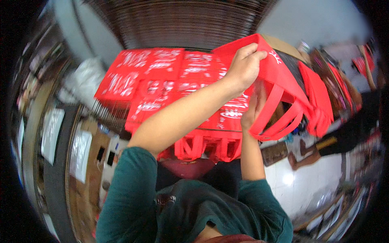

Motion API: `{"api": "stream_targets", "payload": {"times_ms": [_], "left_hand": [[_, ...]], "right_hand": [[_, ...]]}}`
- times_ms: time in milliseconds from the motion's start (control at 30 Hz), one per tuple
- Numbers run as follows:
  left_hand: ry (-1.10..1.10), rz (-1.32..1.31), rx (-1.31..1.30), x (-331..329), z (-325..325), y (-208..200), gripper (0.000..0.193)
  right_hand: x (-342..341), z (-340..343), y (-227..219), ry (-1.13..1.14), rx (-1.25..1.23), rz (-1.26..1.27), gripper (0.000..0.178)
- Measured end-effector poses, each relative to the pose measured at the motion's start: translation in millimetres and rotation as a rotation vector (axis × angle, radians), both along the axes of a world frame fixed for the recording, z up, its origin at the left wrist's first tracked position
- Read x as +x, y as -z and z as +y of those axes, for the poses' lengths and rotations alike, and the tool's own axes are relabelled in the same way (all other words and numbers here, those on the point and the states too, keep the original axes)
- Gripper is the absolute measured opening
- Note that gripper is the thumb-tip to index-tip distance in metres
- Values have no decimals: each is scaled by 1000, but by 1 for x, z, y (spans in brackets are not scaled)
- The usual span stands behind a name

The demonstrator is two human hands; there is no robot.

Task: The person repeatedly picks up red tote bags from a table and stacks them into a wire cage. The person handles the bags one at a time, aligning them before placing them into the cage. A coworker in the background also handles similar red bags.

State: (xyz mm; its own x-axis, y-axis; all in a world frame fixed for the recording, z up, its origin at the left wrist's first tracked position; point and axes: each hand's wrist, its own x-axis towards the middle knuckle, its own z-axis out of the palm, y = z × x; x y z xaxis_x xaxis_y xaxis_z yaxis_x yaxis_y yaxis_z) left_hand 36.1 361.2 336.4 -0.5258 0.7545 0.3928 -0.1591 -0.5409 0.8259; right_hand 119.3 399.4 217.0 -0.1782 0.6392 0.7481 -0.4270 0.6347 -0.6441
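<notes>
A red fabric tote bag [279, 75] with white print is held up over the far right part of the table. My left hand [246, 67] reaches across and is closed on the bag's upper edge, thumb and fingers pinching the cloth. The bag's looped handles [289, 121] hang toward me on the right. Beside the bag's near side is my right hand [253, 107], partly behind a handle and smeared by motion, so its grip does not show. Beneath my arms lie several flat red bags [162, 67] in rows, white print up.
More red bags [316, 97] hang or lie bunched to the right. Red handles [202, 148] dangle at the table's near edge. A clear plastic bag [87, 79] sits at the left. Another person's legs [302, 156] are on the tiled floor at right.
</notes>
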Motion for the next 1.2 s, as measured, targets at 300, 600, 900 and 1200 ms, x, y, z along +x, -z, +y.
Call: {"api": "stream_targets", "payload": {"times_ms": [300,600,900,1200], "left_hand": [[-195,177,-267,-105,-177,43,11],[-467,380,-537,-177,-236,43,18],[-619,373,-309,-180,-296,40,14],[-1009,334,-907,-242,-334,274,16]], "right_hand": [[30,-84,78,-1101,-1353,237,59],[-58,-102,43,-851,-970,-291,65],[-133,-99,28,-841,-735,-240,58],[-192,-102,200,-443,-475,-795,33]]}}
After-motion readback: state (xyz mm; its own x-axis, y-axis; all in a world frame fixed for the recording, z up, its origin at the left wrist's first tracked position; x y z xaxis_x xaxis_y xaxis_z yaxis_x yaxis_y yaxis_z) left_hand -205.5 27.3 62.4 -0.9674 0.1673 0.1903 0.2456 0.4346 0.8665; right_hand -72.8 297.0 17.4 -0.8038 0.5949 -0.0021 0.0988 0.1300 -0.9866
